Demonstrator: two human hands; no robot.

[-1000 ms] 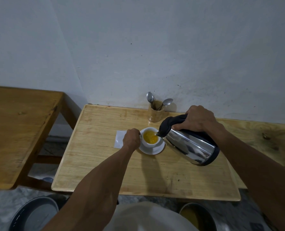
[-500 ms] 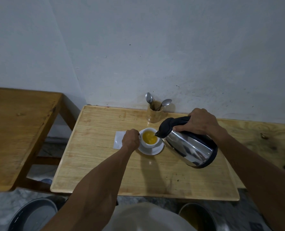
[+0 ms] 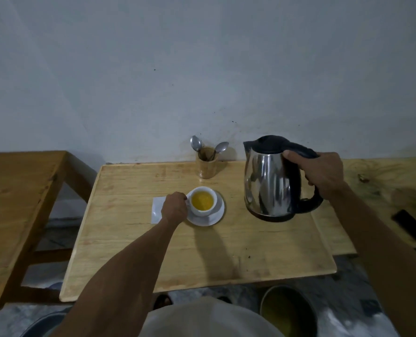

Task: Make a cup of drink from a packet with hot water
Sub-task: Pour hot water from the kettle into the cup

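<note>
A white cup (image 3: 210, 210) holding yellow-orange drink stands on a white saucer (image 3: 216, 217) in the middle of the wooden table (image 3: 202, 251). My left hand (image 3: 174, 209) grips the cup at its left side, where the handle is hidden under my fingers. A steel kettle (image 3: 270, 181) with a black lid and handle stands upright at the right of the cup, apart from it. My right hand (image 3: 320, 173) is closed around the kettle's handle. A white packet (image 3: 157, 211) lies flat just left of the cup, partly under my left hand.
A wooden holder (image 3: 206, 165) with two spoons stands by the wall behind the cup. Another wooden table (image 3: 17, 203) lies to the left and a further wooden surface (image 3: 382, 188) to the right. Round basins (image 3: 287, 310) sit on the floor below the front edge.
The kettle was tilted with its spout over the cup; now it is upright and has moved right, away from the cup. My left hand has stayed on the cup.
</note>
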